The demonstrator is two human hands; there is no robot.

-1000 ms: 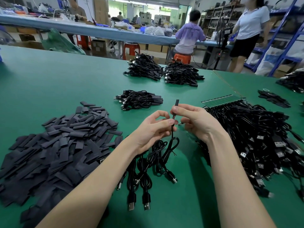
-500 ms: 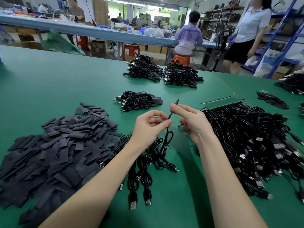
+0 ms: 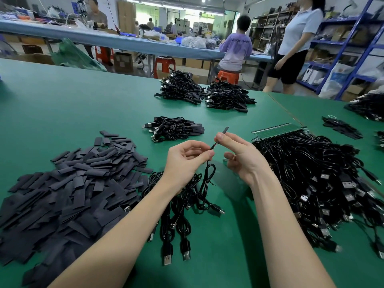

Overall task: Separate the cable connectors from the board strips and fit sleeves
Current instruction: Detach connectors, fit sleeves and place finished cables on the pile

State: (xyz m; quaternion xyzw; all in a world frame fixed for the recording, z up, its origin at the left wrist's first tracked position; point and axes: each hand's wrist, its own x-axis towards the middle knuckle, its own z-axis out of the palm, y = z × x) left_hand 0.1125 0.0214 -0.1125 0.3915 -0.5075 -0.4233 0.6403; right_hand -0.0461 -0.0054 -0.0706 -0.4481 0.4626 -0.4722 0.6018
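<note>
Above the green table (image 3: 62, 104), my left hand (image 3: 185, 163) pinches the cable (image 3: 207, 171); my right hand (image 3: 243, 154) pinches the sleeve (image 3: 225, 129).

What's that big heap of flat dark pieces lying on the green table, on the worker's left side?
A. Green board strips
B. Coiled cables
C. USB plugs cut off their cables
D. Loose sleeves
D: the heap of loose sleeves is flat, dark, short strips, like the single sleeve that the right hand pinches above the cable end held by the left hand.
</note>
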